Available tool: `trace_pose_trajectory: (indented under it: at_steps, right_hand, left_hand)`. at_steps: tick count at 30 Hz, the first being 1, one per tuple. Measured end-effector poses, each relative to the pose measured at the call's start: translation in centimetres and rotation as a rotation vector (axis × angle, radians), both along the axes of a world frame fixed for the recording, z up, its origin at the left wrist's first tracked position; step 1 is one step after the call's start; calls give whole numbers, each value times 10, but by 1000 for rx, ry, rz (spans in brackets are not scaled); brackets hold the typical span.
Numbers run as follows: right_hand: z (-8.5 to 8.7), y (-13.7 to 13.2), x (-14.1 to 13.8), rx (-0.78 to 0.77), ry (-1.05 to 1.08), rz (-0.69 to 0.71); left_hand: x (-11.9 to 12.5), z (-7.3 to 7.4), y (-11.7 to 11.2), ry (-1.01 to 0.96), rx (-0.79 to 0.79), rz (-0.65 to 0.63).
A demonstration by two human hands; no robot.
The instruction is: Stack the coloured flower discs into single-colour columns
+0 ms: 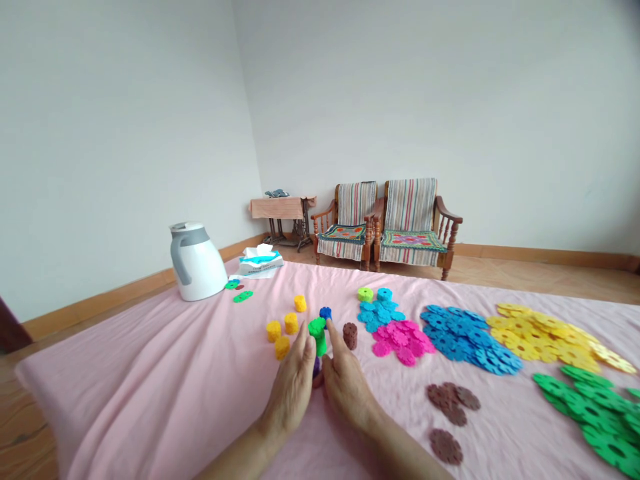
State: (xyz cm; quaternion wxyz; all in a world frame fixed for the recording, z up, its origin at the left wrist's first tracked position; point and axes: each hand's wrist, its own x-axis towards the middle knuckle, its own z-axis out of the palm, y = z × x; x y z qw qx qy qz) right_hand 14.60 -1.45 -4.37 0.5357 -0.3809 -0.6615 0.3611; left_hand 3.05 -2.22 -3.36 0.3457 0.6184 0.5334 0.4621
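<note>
The green disc stack [319, 339] stands up between the curved left hand [295, 381] and right hand [351, 385]; I can't tell if they squeeze. It looks light and stiff, best held by its sides.

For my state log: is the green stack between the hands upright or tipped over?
Upright: the green stack shows its round top above its side, between left hand and right hand.

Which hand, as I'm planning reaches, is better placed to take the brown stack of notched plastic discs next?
Probably the right hand: the brown stack stands close on its outer side, while the left hand is beyond the green stack of notched discs.
</note>
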Motion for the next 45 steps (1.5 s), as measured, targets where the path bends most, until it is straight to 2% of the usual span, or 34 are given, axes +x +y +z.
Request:
trace_pose_trajectory:
  at_steps: [3,8,15,19,23,26,28,30,34,36,38,41,45]
  right_hand:
    - [1,1,0,12,-16,-2]
    - [4,-2,-1,-64,35,45]
    - [-2,-3,-3,-140,89,65]
    - [-1,-3,-4,-136,88,11]
    - [18,-9,2,-88,115,-135]
    - [37,-16,29,-59,73,-227]
    - [42,-20,61,-50,35,-302]
    - [39,-21,101,-58,-13,-398]
    - [17,-24,177,-128,-181,-640]
    - [5,-25,201,-150,-278,-715]
    - [-3,-27,214,-156,-331,-751]
    - [-8,-30,218,-146,-356,-751]
    - [-9,-30,216,-112,-388,-747]
  left_hand:
    - [0,0,-1,19,-6,-2]
    - [0,2,-1,22,-6,-29]
    - [0,1,0,38,1,-14]
    - [0,0,0,33,11,-7]
    - [-2,6,-2,39,208,83]
    - [-2,13,-9,82,423,107]
    - [2,20,-17,163,524,30]
    - [11,28,-26,286,529,-137]
    - [44,42,-42,525,334,-562]
    - [64,44,-46,595,251,-669]
    - [84,42,-46,635,201,-706]
    - [106,37,-43,667,154,-689]
    - [121,35,-38,663,133,-692]
